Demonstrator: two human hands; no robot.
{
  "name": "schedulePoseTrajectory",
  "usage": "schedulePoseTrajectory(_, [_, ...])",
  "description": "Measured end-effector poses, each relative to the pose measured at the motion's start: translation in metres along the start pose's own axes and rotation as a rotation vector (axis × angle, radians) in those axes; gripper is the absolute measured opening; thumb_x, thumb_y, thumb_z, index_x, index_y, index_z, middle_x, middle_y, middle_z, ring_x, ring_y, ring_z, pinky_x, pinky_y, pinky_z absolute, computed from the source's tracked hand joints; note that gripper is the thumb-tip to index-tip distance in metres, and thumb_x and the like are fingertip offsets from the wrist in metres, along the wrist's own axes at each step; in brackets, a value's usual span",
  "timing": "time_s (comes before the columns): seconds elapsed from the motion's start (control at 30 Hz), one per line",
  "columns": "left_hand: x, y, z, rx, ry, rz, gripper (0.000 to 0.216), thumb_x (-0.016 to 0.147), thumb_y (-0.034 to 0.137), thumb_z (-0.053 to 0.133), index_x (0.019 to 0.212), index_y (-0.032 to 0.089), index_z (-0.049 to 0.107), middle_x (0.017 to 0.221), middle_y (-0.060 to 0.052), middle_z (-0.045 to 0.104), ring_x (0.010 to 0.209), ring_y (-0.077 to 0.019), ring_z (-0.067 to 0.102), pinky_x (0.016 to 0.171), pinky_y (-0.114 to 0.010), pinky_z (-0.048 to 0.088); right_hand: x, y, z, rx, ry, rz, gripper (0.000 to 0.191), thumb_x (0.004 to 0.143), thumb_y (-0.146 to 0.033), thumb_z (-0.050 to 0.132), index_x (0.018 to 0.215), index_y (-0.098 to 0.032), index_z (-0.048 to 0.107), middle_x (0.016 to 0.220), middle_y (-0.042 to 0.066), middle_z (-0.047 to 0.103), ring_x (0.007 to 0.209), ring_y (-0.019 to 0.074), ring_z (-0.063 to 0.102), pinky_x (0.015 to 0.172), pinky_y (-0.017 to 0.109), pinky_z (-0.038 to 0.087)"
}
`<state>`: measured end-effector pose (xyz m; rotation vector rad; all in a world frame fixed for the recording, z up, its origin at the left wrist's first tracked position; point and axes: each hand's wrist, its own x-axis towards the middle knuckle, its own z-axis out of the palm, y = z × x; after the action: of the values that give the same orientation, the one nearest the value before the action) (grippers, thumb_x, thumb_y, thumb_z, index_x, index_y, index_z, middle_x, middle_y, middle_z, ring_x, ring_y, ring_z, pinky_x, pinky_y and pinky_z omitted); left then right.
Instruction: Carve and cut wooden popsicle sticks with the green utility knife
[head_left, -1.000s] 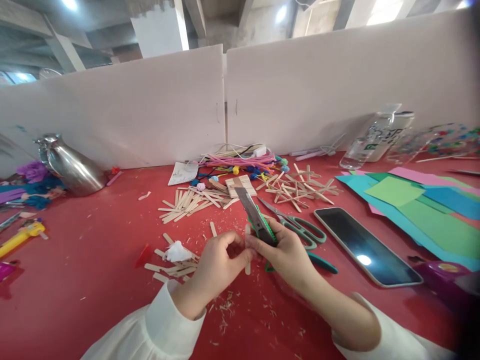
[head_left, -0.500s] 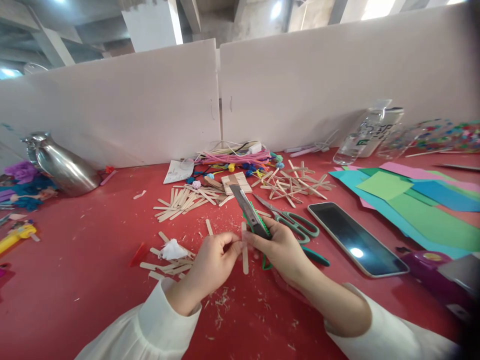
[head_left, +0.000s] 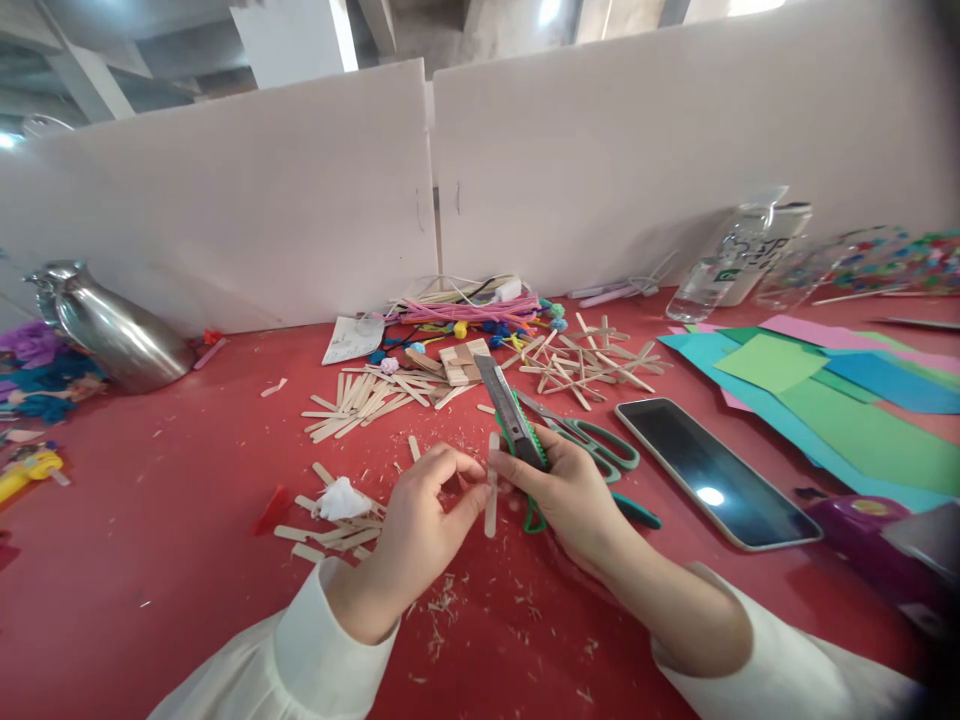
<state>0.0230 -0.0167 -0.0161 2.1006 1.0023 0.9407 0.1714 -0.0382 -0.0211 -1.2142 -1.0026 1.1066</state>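
Note:
My left hand (head_left: pixel 420 525) pinches a wooden craft stick (head_left: pixel 491 487) that stands upright over the red table (head_left: pixel 150 560). My right hand (head_left: pixel 574 495) grips a green utility knife (head_left: pixel 514 418) whose long grey blade points up and away; the thumb rests beside the stick. The two hands meet at the stick. Wood shavings (head_left: pixel 450 605) lie scattered on the table just below them. Both wrists wear white sleeves.
Green-handled scissors (head_left: pixel 600 455) and a dark phone (head_left: pixel 712 485) lie right of my hands. Loose craft sticks (head_left: pixel 360 400), stick stars (head_left: pixel 589 365), pipe cleaners (head_left: pixel 480 310), coloured paper (head_left: pixel 825 400), a plastic bottle (head_left: pixel 724 265) and a metal jug (head_left: pixel 112 330) surround them. White partitions (head_left: pixel 262 200) close the back.
The hands keep their hold on stick and knife, with only slight shifts; my left fingers have lifted a little. The view has tilted slightly downward.

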Motion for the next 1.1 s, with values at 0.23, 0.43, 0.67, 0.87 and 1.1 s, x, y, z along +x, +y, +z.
schedulePoseTrajectory(0.23, [0.0,0.002,0.0,0.099,0.04,0.105,0.008,0.079,0.012,0.053,0.073,0.017,0.055,0.074,-0.001,0.057,0.073,-0.0134,0.056,0.068,-0.025,0.044,-0.007,-0.007,0.004,-0.043,0.024,-0.038,0.019,0.067,-0.035,0.064,0.071,-0.02,0.052,0.054,-0.004,0.056,0.051,0.0117,0.054,0.055,0.027,0.045])
schedulePoseTrajectory(0.43, [-0.001,0.006,0.001,0.15,0.076,0.064,0.01,0.077,0.013,0.054,0.068,0.018,0.055,0.069,0.0,0.058,0.068,-0.0135,0.056,0.064,-0.024,0.043,-0.01,-0.011,0.006,-0.179,0.083,-0.099,0.019,0.067,-0.035,0.062,0.069,-0.02,0.052,0.055,-0.006,0.045,0.05,0.0097,0.043,0.048,0.024,0.037])
schedulePoseTrajectory(0.67, [-0.002,0.005,0.006,0.293,0.086,0.058,0.014,0.074,0.013,0.052,0.061,0.018,0.05,0.063,0.0,0.056,0.058,-0.0126,0.051,0.056,-0.024,0.04,-0.014,-0.008,0.011,-0.304,0.095,-0.134,0.014,0.069,-0.032,0.058,0.068,-0.02,0.051,0.055,-0.006,0.046,0.053,0.0107,0.041,0.051,0.024,0.036])
schedulePoseTrajectory(0.87, [-0.003,0.001,0.008,0.433,0.096,0.221,0.013,0.073,0.009,0.048,0.064,0.018,0.045,0.062,0.001,0.053,0.059,-0.0135,0.05,0.055,-0.024,0.037,-0.013,-0.007,0.009,-0.225,0.088,-0.08,0.017,0.064,-0.03,0.062,0.064,-0.02,0.049,0.054,-0.006,0.045,0.054,0.0107,0.04,0.051,0.024,0.035])
schedulePoseTrajectory(1.1, [-0.003,0.002,0.006,0.415,0.019,0.215,0.012,0.074,0.01,0.045,0.068,0.019,0.042,0.064,0.002,0.049,0.059,-0.0123,0.048,0.056,-0.023,0.037,-0.004,0.001,0.006,-0.068,0.024,0.016,0.024,0.064,-0.038,0.063,0.071,-0.017,0.052,0.06,-0.004,0.049,0.053,0.0094,0.042,0.051,0.025,0.036])
